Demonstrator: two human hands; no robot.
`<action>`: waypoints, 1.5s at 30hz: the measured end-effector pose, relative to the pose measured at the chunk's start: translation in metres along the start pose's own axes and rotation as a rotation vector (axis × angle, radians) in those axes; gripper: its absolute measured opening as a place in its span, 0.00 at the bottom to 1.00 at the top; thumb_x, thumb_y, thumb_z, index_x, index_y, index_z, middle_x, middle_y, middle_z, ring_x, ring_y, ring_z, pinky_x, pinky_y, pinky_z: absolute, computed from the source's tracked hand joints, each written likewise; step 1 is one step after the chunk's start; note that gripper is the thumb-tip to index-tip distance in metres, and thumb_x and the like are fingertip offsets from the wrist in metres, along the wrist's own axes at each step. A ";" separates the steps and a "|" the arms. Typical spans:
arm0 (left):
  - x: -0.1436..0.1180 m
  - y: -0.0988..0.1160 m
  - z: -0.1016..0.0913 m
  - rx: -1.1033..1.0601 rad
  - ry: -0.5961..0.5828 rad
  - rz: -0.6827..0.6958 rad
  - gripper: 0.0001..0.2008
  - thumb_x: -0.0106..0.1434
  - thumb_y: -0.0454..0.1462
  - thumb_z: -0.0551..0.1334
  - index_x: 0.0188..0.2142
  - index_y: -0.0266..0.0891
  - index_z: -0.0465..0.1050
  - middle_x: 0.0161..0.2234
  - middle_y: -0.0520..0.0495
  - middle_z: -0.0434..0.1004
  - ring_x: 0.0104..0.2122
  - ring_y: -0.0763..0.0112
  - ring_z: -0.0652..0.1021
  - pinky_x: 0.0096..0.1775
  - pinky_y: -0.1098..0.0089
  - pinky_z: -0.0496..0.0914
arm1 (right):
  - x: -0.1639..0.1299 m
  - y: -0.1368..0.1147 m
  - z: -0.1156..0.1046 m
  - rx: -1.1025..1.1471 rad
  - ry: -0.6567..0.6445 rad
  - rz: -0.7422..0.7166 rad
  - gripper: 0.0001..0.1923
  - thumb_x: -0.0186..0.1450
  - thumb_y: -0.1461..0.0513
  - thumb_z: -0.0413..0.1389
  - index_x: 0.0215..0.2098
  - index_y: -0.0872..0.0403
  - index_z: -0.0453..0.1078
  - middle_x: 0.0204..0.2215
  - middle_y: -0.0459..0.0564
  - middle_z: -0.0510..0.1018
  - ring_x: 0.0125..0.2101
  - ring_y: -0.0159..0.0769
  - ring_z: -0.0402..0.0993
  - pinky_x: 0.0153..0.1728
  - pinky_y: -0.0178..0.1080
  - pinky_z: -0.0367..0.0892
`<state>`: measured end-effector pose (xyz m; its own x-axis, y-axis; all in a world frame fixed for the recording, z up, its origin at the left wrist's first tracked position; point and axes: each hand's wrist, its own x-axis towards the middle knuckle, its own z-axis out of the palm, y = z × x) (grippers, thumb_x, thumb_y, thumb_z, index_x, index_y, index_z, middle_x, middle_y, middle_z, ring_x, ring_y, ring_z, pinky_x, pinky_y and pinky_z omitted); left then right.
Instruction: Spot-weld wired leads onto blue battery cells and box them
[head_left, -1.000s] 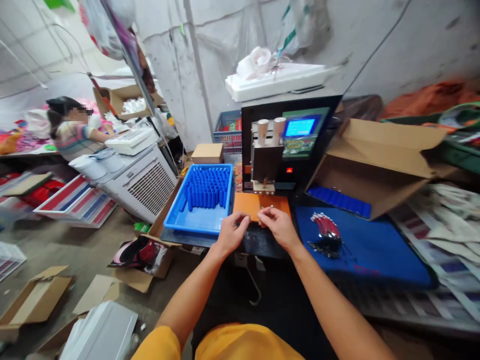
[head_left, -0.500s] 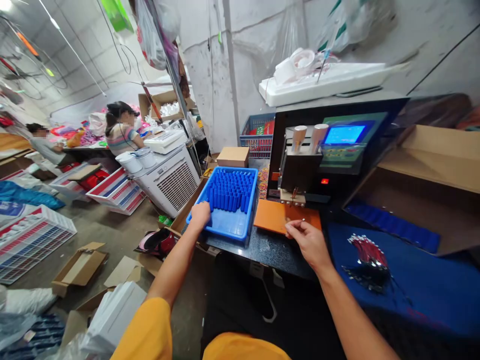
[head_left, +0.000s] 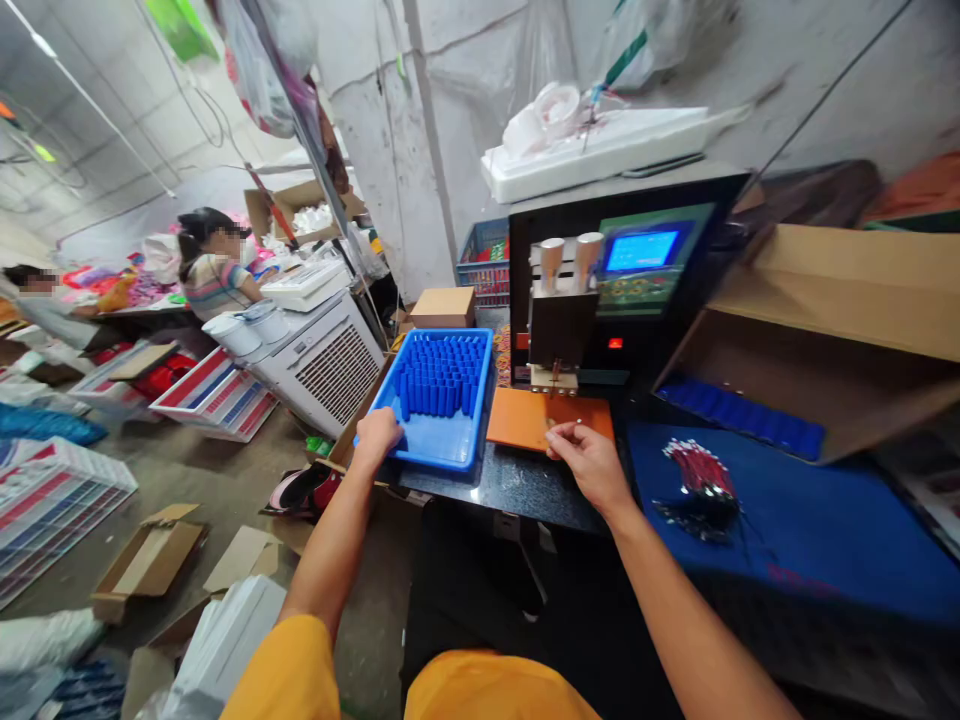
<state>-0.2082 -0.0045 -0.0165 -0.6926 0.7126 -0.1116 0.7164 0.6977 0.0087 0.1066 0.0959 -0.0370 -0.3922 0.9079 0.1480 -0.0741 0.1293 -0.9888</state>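
Hands are apart at our bench. Our left hand rests on the near left corner of the blue tray, fingers curled over its rim; blue cylinders stand packed in the tray's far half. Our right hand sits at the near edge of the orange pad, thumb and forefinger pinching a small part too small to identify. Just beyond the pad stands the black machine.
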 end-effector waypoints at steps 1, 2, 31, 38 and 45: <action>-0.003 0.000 0.000 -0.025 0.033 -0.015 0.14 0.60 0.40 0.60 0.41 0.34 0.77 0.39 0.30 0.81 0.42 0.50 0.81 0.43 0.60 0.72 | -0.001 0.000 -0.001 0.007 0.005 0.007 0.23 0.53 0.43 0.65 0.26 0.54 0.70 0.20 0.47 0.73 0.23 0.34 0.70 0.29 0.38 0.69; -0.007 0.001 0.000 -0.079 0.086 -0.014 0.14 0.61 0.41 0.60 0.41 0.35 0.77 0.37 0.33 0.81 0.41 0.51 0.81 0.42 0.60 0.72 | -0.001 0.000 -0.001 0.017 0.010 0.015 0.23 0.53 0.43 0.65 0.26 0.54 0.70 0.20 0.47 0.73 0.23 0.34 0.70 0.30 0.38 0.69; -0.060 0.196 0.054 -1.385 0.022 0.664 0.13 0.57 0.39 0.64 0.41 0.37 0.75 0.31 0.47 0.79 0.30 0.69 0.78 0.34 0.70 0.73 | 0.038 0.009 -0.003 0.360 0.258 0.111 0.08 0.49 0.59 0.63 0.23 0.55 0.71 0.21 0.45 0.76 0.25 0.33 0.73 0.31 0.35 0.69; -0.062 0.196 0.058 -1.374 0.006 0.656 0.14 0.59 0.40 0.64 0.44 0.38 0.75 0.33 0.47 0.79 0.31 0.69 0.78 0.35 0.70 0.73 | 0.042 0.017 -0.003 0.192 0.265 0.032 0.05 0.54 0.60 0.60 0.26 0.55 0.73 0.25 0.47 0.79 0.28 0.36 0.75 0.32 0.35 0.67; -0.064 0.196 0.056 -1.335 0.042 0.650 0.14 0.59 0.41 0.64 0.44 0.38 0.76 0.31 0.49 0.78 0.28 0.72 0.76 0.34 0.72 0.71 | 0.041 0.021 0.000 -0.041 0.295 0.015 0.07 0.58 0.58 0.61 0.29 0.54 0.74 0.29 0.49 0.81 0.33 0.40 0.77 0.34 0.36 0.69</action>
<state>-0.0188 0.0824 -0.0633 -0.3077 0.9038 0.2974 0.3056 -0.2021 0.9305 0.0888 0.1353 -0.0515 -0.1093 0.9857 0.1283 -0.0304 0.1257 -0.9916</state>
